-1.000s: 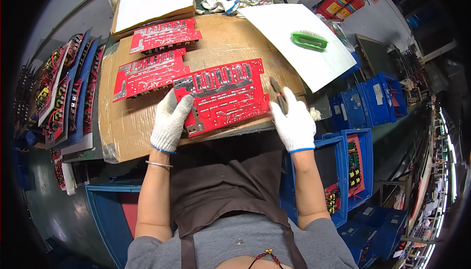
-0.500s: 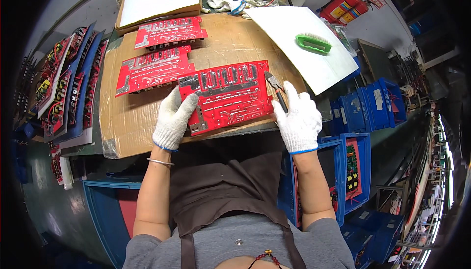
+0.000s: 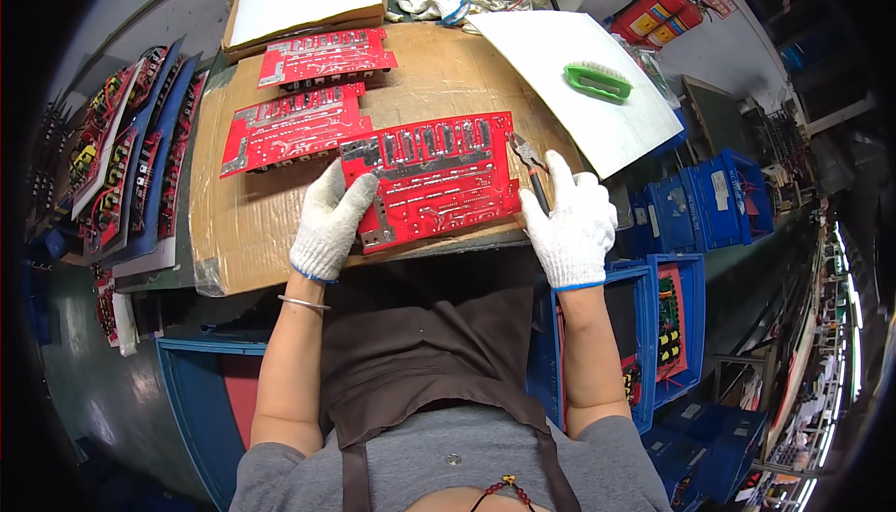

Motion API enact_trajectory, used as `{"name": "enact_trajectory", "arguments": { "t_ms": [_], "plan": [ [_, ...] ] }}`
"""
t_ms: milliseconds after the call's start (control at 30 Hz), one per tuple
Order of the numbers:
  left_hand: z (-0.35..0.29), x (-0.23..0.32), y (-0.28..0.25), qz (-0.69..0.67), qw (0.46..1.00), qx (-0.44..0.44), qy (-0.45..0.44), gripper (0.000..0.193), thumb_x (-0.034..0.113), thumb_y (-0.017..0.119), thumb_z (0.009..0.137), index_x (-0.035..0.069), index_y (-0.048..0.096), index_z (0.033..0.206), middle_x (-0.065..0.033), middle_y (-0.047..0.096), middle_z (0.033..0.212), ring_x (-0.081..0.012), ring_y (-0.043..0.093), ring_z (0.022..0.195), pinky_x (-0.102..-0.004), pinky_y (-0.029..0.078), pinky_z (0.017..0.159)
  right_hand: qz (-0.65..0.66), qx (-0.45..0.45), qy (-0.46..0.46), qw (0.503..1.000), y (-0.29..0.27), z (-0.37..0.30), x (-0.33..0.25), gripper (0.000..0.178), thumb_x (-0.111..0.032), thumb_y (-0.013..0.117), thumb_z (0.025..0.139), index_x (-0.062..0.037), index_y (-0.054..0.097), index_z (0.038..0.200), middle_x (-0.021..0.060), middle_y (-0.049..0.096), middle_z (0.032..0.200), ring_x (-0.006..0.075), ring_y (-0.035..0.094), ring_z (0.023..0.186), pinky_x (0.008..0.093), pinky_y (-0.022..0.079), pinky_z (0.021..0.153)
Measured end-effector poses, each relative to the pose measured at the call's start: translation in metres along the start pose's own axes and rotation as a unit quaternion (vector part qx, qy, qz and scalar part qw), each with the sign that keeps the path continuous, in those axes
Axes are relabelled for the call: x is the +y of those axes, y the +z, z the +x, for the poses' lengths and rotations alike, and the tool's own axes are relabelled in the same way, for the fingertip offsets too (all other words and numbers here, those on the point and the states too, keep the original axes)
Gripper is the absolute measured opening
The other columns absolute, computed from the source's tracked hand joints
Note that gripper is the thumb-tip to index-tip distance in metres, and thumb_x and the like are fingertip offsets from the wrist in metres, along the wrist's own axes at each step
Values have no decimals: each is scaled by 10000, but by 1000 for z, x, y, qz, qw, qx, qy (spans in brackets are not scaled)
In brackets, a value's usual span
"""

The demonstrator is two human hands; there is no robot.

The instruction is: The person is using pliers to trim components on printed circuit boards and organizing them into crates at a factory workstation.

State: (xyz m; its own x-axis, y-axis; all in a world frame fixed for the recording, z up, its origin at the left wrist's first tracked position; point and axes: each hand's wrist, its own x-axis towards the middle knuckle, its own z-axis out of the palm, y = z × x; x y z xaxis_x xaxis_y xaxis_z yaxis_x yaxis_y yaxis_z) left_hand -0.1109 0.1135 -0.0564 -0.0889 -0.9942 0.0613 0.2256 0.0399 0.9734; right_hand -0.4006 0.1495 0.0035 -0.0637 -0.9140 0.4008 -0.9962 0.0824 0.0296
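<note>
A red circuit board [image 3: 439,190], its soldered side up, lies at a slight tilt near the front edge of the cardboard. My left hand [image 3: 329,218], in a white knit glove, grips the board's left edge with the thumb on top; its other fingers are mostly hidden. At the board's right edge my right hand [image 3: 571,223], gloved too, holds a pair of cutting pliers [image 3: 533,173] with dark and orange handles. The pliers' metal jaws point up and left beside the board's upper right corner. Two similar red boards, a nearer one [image 3: 294,129] and a farther one [image 3: 327,56], lie beyond.
Brown cardboard [image 3: 448,73] covers the bench. A green brush [image 3: 597,81] rests on a white sheet [image 3: 644,125] at the right. Upright boards [image 3: 140,157] stand at the left. Blue bins [image 3: 695,199] sit at the right, below a red fire extinguisher [image 3: 658,13]. Crumpled gloves [image 3: 429,6] lie behind.
My right hand has shifted slightly right, and the pliers' jaws have turned a little away from the board's edge. The left hand keeps its grip on the board.
</note>
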Motion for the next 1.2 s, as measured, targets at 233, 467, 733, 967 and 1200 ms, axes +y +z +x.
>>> {"name": "enact_trajectory", "arguments": {
  "t_ms": [233, 467, 733, 967, 1200],
  "plan": [
    [-2, 2, 1, 3, 1000, -1, -2, 418, 207, 678, 1034, -51, 583, 1349, -107, 708, 1242, -147, 656, 1103, -335, 541, 984, -28, -6, -21, 999, -1, -1, 2, 582, -442, 745, 873, -193, 634, 1387, 100, 604, 1037, 287, 609, 966, 453, 480, 813],
    [-1, 2, 3, -4, 1000, -4, 3, 414, 204, 675, 1036, -48, 583, 1351, -107, 709, 1243, -147, 658, 1100, -335, 542, 983, -20, -19, -10, 1000, -2, -1, -2, 556, -434, 736, 884, -190, 636, 1373, 109, 604, 1030, 312, 628, 962, 466, 497, 803],
    [-1, -1, -1, 14, 1000, 1, 6, 424, 211, 685, 1029, -47, 590, 1352, -105, 706, 1245, -135, 640, 1110, -329, 529, 992, 270, -57, 139, 951, 6, -2, 4, 371, -296, 695, 959, -52, 664, 1236, 231, 738, 958, 384, 739, 877, 456, 568, 814],
    [0, -1, 0, 0, 1000, 5, -7, 436, 207, 691, 1025, -48, 592, 1365, -91, 699, 1253, -125, 627, 1101, -321, 518, 999, 155, 1, -15, 988, -6, -12, 2, 499, -306, 792, 871, -98, 654, 1302, 167, 673, 1042, 340, 674, 937, 428, 541, 820],
    [0, 0, 0, 9, 1000, 4, -4, 453, 223, 703, 1021, -53, 593, 1363, -90, 703, 1238, -126, 632, 1092, -321, 523, 995, 26, 19, -140, 990, -18, 4, -7, 577, -349, 817, 826, -133, 655, 1336, 104, 626, 1040, 297, 618, 974, 434, 469, 840]
  ]
}}
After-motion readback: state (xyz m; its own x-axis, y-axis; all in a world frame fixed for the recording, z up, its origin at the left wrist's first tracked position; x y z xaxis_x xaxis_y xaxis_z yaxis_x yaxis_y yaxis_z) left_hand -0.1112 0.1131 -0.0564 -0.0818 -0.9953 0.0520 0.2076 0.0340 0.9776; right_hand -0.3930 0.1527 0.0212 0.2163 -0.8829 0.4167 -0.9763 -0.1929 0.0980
